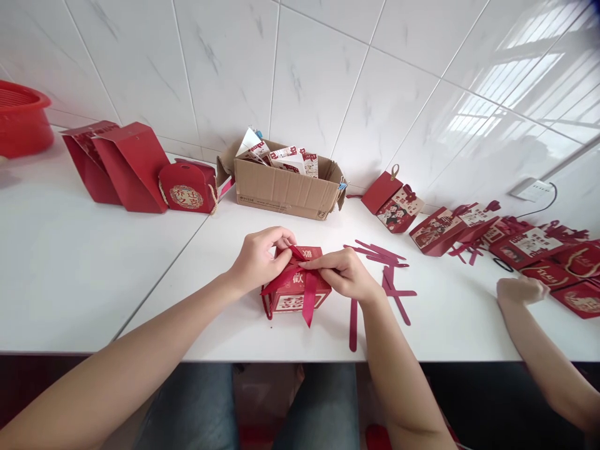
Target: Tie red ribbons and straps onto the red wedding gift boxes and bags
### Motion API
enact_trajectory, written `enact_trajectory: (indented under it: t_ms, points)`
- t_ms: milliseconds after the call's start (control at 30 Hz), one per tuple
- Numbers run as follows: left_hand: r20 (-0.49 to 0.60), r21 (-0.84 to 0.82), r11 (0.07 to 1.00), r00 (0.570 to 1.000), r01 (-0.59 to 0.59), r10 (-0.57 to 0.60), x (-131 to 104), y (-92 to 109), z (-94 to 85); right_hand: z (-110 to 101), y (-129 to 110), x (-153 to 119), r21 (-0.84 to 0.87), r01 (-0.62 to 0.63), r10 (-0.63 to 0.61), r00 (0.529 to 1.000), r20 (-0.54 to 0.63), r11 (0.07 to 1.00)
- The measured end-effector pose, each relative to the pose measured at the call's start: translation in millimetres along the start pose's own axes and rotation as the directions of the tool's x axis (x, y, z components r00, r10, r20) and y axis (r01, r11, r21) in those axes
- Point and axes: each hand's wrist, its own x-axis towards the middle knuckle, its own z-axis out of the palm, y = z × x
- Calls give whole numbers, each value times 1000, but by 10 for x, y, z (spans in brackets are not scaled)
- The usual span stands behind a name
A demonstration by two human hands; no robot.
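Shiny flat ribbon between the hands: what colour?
The shiny flat ribbon is pinkish red; best seen in the head view.

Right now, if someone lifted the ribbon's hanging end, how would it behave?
The ribbon is probably floppy, since its end droops over the red box; likely light, being a narrow strip; and perhaps slippery, given its slight sheen.

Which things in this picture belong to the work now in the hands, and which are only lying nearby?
In the work:
- small red box
- red ribbon, pinched by the left hand, touched by the right hand

Apparently just lying about:
- cardboard carton
- red basin
- rope-handled box
- loose red strips, though their use is unclear
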Motion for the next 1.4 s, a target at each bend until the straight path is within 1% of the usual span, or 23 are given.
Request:
enact_trajectory:
  t_ms: [100, 167, 267, 333, 467, 633, 767, 867, 1033, 1233, 1333, 1400]
  points:
    - [21, -19, 1000, 1000, 4, -3, -4, -16, -2, 0, 1, -4, 9, 14, -14, 1000, 11, 1000]
    - [31, -47, 999, 1000, 5, -4, -8, -33, -2, -4, -5, -9, 25, 1, 0, 1000, -31, 1000]
    - [6, -68, 998, 1000, 4, -3, -15, -46, -6, -21, -14, -18, 32, -26, 29, 994, -104, 999]
    - [-4, -67, 998, 1000, -12, 12, -19, -40, -13, -33, -21, -24, 18, -24, 26, 993, -118, 1000]
    - [-3, -50, 998, 999, -46, 46, -17, -20, -33, -33, -44, -23, -9, -12, 11, 995, -99, 1000]
    - [9, -1, 997, 997, -75, 75, -7, -15, -45, -5, -48, -16, 8, -37, 37, 997, -71, 999]
    - [34, 17, 999, 998, -44, 43, 0, 0, -43, -9, -26, -23, 11, -56, 56, 998, -10, 998]
    - [25, 11, 1000, 1000, -12, 12, 5, 24, -46, -28, -36, -24, -10, -58, 58, 998, 22, 998]
    - [35, 13, 1000, 999, 23, -23, 18, 60, -71, -57, -61, -28, -10, -63, 63, 998, 30, 998]
    - [37, 37, 998, 998, -43, 42, 8, 53, -85, -57, -18, -50, 16, -95, 94, 995, 43, 995]
    - [43, -12, 999, 998, -34, 35, -10, 27, -79, -35, -13, -49, 82, -115, 114, 993, 12, 990]
    - [50, -58, 998, 999, 4, -1, -21, 12, -74, -21, -14, -40, 200, -129, 135, 991, -21, 971]
